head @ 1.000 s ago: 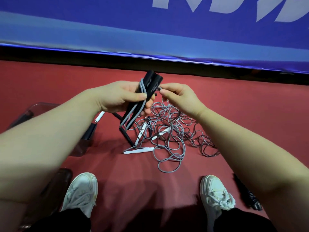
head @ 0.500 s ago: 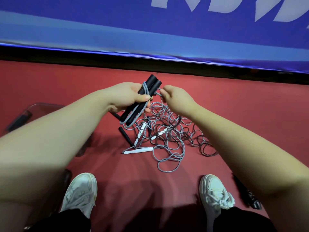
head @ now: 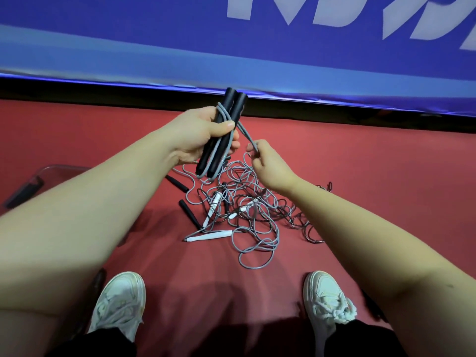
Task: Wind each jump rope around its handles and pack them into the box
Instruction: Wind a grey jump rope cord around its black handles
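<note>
My left hand (head: 203, 135) grips two black jump-rope handles (head: 233, 106) held side by side, nearly upright, with grey cord looped along them. My right hand (head: 268, 163) pinches that grey cord (head: 246, 134) just right of the handles; the cord runs taut up to the handles' upper part. Below the hands a tangle of grey and dark ropes (head: 252, 212) lies on the red floor, with white handles (head: 211, 235) and loose black handles (head: 189, 213) among it. A clear plastic box (head: 49, 171) sits at the left, mostly hidden behind my left forearm.
A blue banner wall (head: 231, 55) with a black base strip closes off the far side. My two white shoes (head: 121, 302) stand at the bottom. A dark object (head: 372, 305) lies right of my right shoe.
My left hand has raised the handles and turned them more upright. My right hand has dropped lower and to the right, pulling the grey cord out from the handles.
</note>
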The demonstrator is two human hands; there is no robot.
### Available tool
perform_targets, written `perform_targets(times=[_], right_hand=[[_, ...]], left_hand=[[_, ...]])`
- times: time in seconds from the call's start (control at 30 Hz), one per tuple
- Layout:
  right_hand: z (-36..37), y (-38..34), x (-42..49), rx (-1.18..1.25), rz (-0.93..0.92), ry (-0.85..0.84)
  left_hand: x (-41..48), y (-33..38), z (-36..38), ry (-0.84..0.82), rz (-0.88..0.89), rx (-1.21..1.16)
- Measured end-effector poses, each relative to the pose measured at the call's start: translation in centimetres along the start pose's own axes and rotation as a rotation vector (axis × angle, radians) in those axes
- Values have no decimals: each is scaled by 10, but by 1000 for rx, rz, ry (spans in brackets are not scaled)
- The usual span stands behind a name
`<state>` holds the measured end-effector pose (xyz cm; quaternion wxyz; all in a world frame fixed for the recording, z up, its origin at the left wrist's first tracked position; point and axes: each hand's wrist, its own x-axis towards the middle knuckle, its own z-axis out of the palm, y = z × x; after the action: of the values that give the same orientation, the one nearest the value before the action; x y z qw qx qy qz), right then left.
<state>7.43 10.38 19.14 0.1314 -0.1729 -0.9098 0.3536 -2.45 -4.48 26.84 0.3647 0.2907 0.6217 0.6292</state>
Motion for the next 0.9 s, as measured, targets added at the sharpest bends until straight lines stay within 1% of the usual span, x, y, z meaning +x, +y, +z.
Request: perform_targets(times=[0.07,0.17,0.2,0.23,0.27,0.3,0.33,0.37,0.4,0.43,0.47,0.5,0.53,0.57,0.6,0.63,0.67,0.73,0.77,0.8,0.87,0.9], right_hand=[[-7,13,-1,143,65,-36],[-23,22,-1,250,115,70],[-31,21,-1,347,119,72],[-40,17,0,489,132,19],[-51,13,2,659,157,-99],[-63,10,3,820,202,-257],[-74,8,4,934,266,-396],[-81,10,2,983,330,-485],[-82,15,-1,960,397,-519],[-78,22,-3,813,463,-499],[-69,30,-5,533,497,-471],[-60,35,-8,210,481,-415],[-52,39,-8,14,425,-316],[-47,37,-6,16,359,-209],[-45,30,-5,167,288,-111],[-44,20,-4,349,209,-64],[-43,7,-3,478,137,-42],[-35,-15,-2,586,39,-40],[-28,-24,-4,587,7,-9],[-21,-30,-4,548,-9,61],[-15,-35,-3,396,-57,222],[-14,-35,-2,334,-96,250]], left_hand=[[0,9,-1,26,16,-22],[1,17,-3,64,27,-15],[2,19,-4,79,28,-13],[2,22,-5,95,32,-21],[3,25,-6,110,39,-40],[3,28,-6,121,48,-60],[3,32,-7,124,62,-64],[2,35,-6,120,78,-43],[1,37,-4,108,94,2],[-1,39,1,93,105,58],[-2,39,6,81,110,112],[-3,39,11,74,107,157],[-2,39,16,76,100,197],[-1,38,20,81,93,232],[1,37,22,89,85,265],[3,35,23,98,76,290],[5,34,23,109,71,307],[8,34,22,142,70,321],[9,34,20,159,72,322],[9,34,18,171,71,315],[8,35,15,176,63,274],[7,35,14,174,54,247]])
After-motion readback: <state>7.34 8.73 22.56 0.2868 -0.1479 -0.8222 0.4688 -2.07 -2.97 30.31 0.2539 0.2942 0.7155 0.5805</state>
